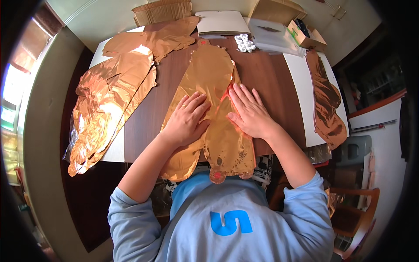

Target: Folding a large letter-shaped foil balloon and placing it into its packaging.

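Observation:
A flat, uninflated gold foil balloon [211, 65] lies lengthwise before me on the brown table, folded over itself. Small clear tabs stick out at its far and near ends, and the near end overhangs the table edge by my shirt. My left hand [187, 120] rests palm down on its left part, fingers fairly straight. On its right side my right hand [251, 111] lies flat, fingertips near a reddish, shiny crease. Neither hand grips anything. What is under the palms is hidden.
More flat foil balloons [109, 100] are piled on the left; another foil piece [325, 100] lies on a white board at right. At the back are a white box [222, 22], white ribbon rolls [244, 43], clear plastic bags [275, 37] and a small carton [314, 41]. A wooden chair [355, 218] stands right.

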Motion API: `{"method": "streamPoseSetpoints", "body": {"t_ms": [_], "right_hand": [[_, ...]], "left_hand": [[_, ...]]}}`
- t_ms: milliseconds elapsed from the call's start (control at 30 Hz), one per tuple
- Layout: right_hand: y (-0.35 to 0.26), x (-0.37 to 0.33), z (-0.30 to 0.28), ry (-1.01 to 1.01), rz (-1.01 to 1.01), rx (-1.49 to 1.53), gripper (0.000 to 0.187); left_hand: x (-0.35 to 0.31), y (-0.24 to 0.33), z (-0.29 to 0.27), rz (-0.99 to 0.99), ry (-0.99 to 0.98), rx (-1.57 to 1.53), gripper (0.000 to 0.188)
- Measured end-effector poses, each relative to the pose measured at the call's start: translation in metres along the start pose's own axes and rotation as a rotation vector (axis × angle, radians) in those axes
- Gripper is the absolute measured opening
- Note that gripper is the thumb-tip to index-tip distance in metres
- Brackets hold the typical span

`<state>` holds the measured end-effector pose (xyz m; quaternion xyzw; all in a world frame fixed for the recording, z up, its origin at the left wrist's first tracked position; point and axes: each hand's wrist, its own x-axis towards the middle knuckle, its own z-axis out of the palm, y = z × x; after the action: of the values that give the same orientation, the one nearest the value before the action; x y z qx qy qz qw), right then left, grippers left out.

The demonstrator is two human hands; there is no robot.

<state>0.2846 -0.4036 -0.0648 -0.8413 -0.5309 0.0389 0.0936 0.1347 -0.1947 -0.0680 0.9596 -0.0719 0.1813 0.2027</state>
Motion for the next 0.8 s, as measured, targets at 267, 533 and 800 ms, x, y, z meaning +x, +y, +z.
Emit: {"method": "streamPoseSetpoints", "body": {"t_ms": [267, 533, 800], "right_hand": [[0.002, -0.001, 0.000, 0.005, -0.012, 0.004, 0.070], [0.000, -0.002, 0.002, 0.002, -0.027, -0.017, 0.071], [0.005, -0.003, 0.008, 0.047, -0.040, -0.027, 0.071]], "left_hand": [[0.002, 0.002, -0.003, 0.003, -0.031, 0.000, 0.049], [0.001, 0.002, -0.002, 0.004, -0.003, -0.020, 0.047], [0.040, 0.012, -0.016, -0.010, 0.018, -0.008, 0.044]]}}
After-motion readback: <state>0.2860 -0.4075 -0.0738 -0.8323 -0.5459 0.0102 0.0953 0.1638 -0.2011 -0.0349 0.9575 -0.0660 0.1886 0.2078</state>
